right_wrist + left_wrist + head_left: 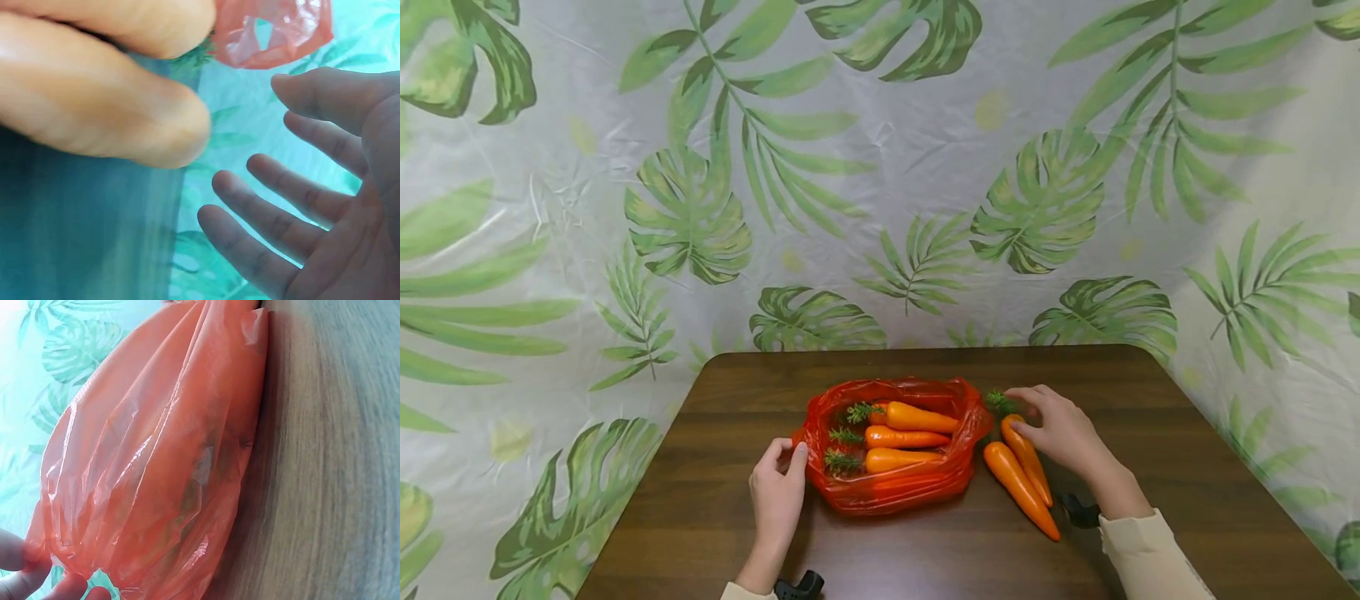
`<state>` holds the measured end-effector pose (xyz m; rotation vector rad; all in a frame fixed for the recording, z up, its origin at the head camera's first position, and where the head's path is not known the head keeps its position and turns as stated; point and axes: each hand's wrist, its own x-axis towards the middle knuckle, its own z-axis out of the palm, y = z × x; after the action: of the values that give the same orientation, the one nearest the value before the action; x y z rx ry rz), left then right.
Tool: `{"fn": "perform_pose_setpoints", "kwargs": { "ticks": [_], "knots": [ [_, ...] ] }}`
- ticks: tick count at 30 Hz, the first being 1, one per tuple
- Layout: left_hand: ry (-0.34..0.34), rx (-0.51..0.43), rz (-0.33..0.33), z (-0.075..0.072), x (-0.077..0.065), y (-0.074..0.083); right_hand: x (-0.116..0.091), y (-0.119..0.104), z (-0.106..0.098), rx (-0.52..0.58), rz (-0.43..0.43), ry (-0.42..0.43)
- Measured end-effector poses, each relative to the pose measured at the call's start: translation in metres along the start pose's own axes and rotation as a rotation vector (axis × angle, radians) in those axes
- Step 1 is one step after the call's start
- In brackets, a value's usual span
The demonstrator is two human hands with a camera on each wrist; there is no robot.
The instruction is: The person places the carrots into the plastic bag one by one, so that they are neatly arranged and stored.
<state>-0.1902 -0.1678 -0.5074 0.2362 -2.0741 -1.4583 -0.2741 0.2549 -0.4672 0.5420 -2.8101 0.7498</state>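
A red plastic bag [895,496] lies on the table with its mouth spread, and several orange carrots [906,438] with green tops show inside. At the bag's left rim, my left hand [777,487] pinches the thin plastic between thumb and fingers; the left wrist view shows the gathered film [144,456] at the fingertips. To the right of the bag lie two loose carrots [1021,492] side by side. Over their upper ends is my right hand [1063,429], its fingers spread and relaxed in the right wrist view, with a gap to the nearer carrot [125,109].
A dark brown wooden table [700,517] carries everything. Behind it hangs a pale curtain [925,167] printed with green leaves. Black bands [801,586] show at both wrists.
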Motion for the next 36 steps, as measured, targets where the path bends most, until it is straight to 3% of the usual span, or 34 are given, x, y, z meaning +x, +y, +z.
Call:
{"fn": "perform_pose_setpoints", "kwargs": {
  "ticks": [11,27,36],
  "knots": [
    [0.004,0.006,-0.017,-0.002,0.000,0.000,-0.007,0.021,0.018,0.020,0.043,-0.039],
    [-0.004,0.021,-0.032,-0.003,-0.001,0.000,-0.016,0.031,0.033,0.104,0.069,-0.046],
    [-0.040,-0.009,-0.040,-0.004,0.001,0.000,-0.013,0.028,0.030,0.080,0.073,-0.043]
  ]
}}
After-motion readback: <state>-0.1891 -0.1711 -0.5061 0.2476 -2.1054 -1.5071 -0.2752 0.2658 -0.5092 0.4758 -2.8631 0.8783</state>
